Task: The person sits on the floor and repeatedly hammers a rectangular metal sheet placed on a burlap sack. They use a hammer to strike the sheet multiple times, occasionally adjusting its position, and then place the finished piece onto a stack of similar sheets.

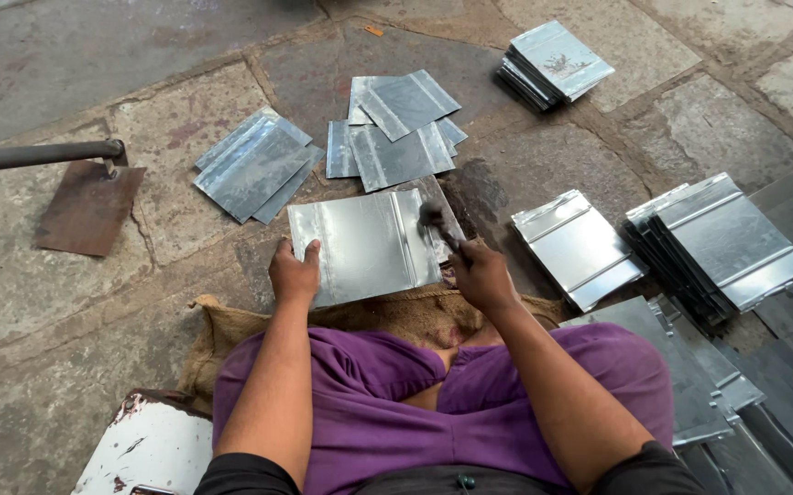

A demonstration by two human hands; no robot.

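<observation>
Galvanised sheet metal is lying all around me on the stone floor (66, 73) as I am looking down past my purple-clad knees. I am pressing my left hand (294, 273) flat on the near left corner of a bright metal sheet (364, 243), thumb spread along its left edge and fingers curled over the near edge, so the hand is half closed on the plate and pinning it down. The sheet is resting flat just ahead of the burlap sack (396, 316) that is spreading under my legs, and a raised fold is running down its right side.

My right hand (481, 273) is wrapping tightly round the handle of a small hammer (437, 224), fingers fully closed. The dark hammer head is sitting over the right edge of the sheet, at the fold; the blur is keeping me from telling whether it is touching.

Beyond the sheet, a loose heap of grey plates (401, 133) is lying fanned out, and a second heap (254, 165) is lying to its left. Near the far right corner of the floor a neat stack of plates (557, 60) is sitting. On my right a single ribbed panel (575, 247) is lying beside a taller stack of ribbed panels (721, 243), and more dark sheets are piling close to my right knee.

Off to the left, a rusty flat plate on a long iron rod (85, 202) is resting on the stone. By my left knee, a chipped white metal object (149, 449) is showing at the near edge.
</observation>
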